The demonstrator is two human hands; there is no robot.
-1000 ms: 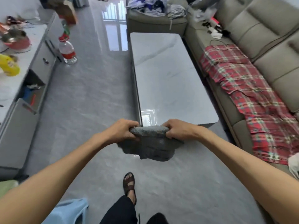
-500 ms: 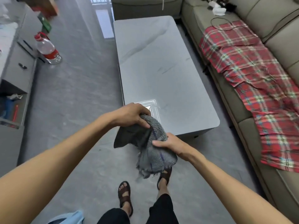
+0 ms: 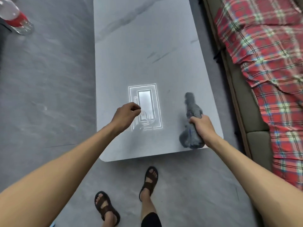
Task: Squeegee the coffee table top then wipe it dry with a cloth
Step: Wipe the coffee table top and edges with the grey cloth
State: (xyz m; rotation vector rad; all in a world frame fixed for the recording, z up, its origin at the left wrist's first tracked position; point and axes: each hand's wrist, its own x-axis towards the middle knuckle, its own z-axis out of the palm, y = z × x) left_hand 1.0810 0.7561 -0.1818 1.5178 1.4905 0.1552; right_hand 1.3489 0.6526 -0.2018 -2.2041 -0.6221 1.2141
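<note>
While my right hand (image 3: 202,126) clutches the bunched grey terry cloth (image 3: 191,122) on the near right corner of the pale marble-look coffee table top (image 3: 139,46), its length runs near-to-far; my left hand (image 3: 127,114), loosely curled and empty, hovers to the left.

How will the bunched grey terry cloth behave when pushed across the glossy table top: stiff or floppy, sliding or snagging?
Probably floppy: the grey terry cloth sags in folds either side of the right hand. It likely glides easily, since the glossy marble-patterned coffee table top mirrors a window. Bunched, it may unroll rather than stay compact.
</note>
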